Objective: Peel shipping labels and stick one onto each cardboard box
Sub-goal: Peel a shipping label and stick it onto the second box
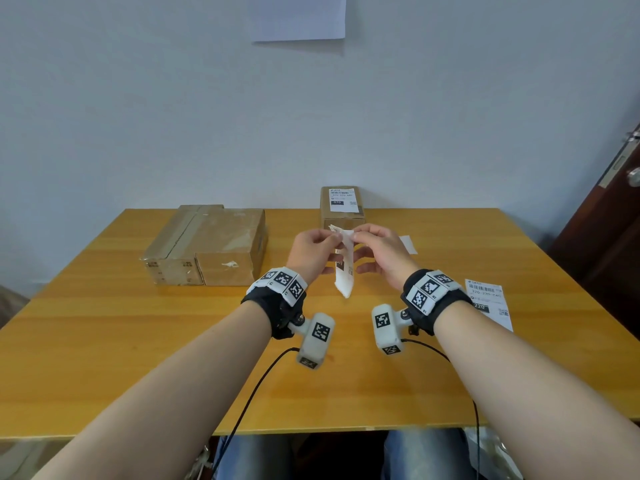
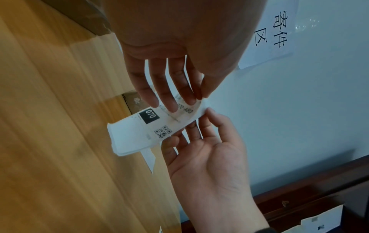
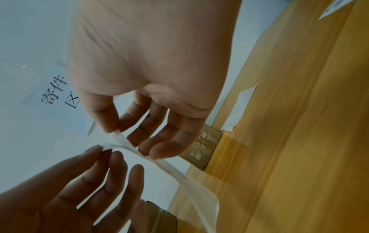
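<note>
Both hands hold one white shipping label (image 1: pixel 344 277) upright above the table's middle. My left hand (image 1: pixel 333 238) pinches its top edge from the left, and my right hand (image 1: pixel 356 236) pinches the same edge from the right. The label (image 2: pixel 139 132) carries a black "070" block and a QR code. In the right wrist view the label (image 3: pixel 159 162) shows edge-on, its top corner splitting between the right thumb and the left fingertips (image 3: pixel 99 149). Two unlabelled cardboard boxes (image 1: pixel 207 245) sit side by side at the back left. A smaller box (image 1: pixel 343 216) with a label on it stands at the back centre.
Another printed label (image 1: pixel 488 303) lies flat on the wooden table (image 1: pixel 138 358) at the right. A blank strip of paper (image 1: pixel 408 244) lies beyond my right hand. A wall with a paper sign (image 1: pixel 299 17) is behind the table, and a dark door (image 1: pixel 609 230) is at the far right.
</note>
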`<state>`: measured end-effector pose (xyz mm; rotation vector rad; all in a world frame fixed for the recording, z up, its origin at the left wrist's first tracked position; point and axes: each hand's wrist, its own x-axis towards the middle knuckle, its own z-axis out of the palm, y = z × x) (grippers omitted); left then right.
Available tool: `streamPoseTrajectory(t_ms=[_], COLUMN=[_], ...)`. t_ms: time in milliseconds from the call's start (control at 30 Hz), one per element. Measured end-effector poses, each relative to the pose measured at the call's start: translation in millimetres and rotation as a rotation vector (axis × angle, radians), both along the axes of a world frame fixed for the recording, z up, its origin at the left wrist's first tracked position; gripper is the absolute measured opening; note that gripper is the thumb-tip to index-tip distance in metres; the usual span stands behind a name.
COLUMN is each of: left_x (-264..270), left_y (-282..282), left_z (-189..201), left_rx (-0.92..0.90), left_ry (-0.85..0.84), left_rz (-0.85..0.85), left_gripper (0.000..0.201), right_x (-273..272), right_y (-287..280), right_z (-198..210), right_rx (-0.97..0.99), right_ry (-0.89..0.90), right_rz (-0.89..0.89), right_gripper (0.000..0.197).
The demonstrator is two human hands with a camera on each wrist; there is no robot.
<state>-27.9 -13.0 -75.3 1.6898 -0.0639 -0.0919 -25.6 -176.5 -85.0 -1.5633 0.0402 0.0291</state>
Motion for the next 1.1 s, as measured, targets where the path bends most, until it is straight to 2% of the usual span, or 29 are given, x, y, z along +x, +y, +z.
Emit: streamPoseTrajectory(t_ms=[200,367,633,767,967,1100], left_x=[1,3,6,7,9,9], left_y=[1,5,8,8,10,10], left_z=[2,0,-2,-2,-2,-2], left_rx=[-0.074,-0.142,-0.205,-0.222,-0.280,-0.298], left_ry=[0.079,0.142,0.188,0.191,0.209,0.231], left_rz=[0.044,0.083,0.121,0.139,0.167,0.159], left_gripper=[0.013,0.016,0.014,0.014,0.020,0.021], right_x=[1,2,1,0,-2,-3], right_y=[-5,-13,-21,-26,-41,-58], right_z=[2,0,-2,-4,-10,-16], right_rx=[0.188,0.331,0.409,0.433,0.584,0.646], right_ry=[0.072,0.082,0.115,0.124,0.175,0.218], right_rz=[-0.078,-0.156,-0.206,-0.239,-0.384,-0.522], right_gripper=[0.011,0.010,0.021,0.018,0.015,0.023])
